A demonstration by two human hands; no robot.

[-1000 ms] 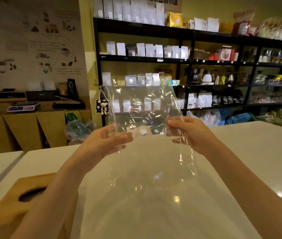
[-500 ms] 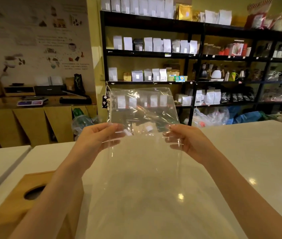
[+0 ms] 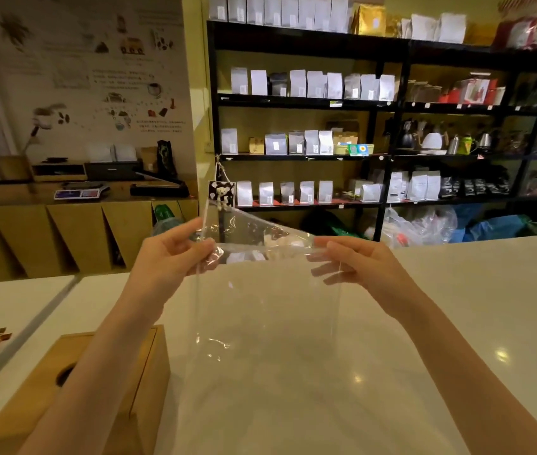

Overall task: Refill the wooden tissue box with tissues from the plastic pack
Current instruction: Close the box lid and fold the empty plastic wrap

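Plastic pack (image 3: 267,307), clear and apparently empty, hangs in the air at the centre of the view, held up between the two hands above the white counter (image 3: 457,307). Its top edge is folded over toward the person, and the sheet falls straight down from the fingers to the bottom of the frame. The left hand (image 3: 168,257), at about 10 o'clock from the pack's middle, pinches the upper left corner between thumb and fingers. The right hand (image 3: 355,264), at about 2 o'clock, grips the upper right corner, its fingers showing through the film. Both forearms rise from the lower corners of the frame.

At 8 o'clock from the pack, the wooden tissue box (image 3: 103,382) stands on the counter, just beside the hanging plastic and partly hidden by the left forearm; a dark oval opening shows in its top.

Beyond the counter, at 12 to 2 o'clock, black shelves (image 3: 391,106) carry rows of white and grey pouches (image 3: 313,83), whose small labels are too small to read. At 11 o'clock a wall poster (image 3: 96,77) carries drawings and lines of print, also unreadable. A small scale (image 3: 81,192) sits on the wooden sideboard below it.
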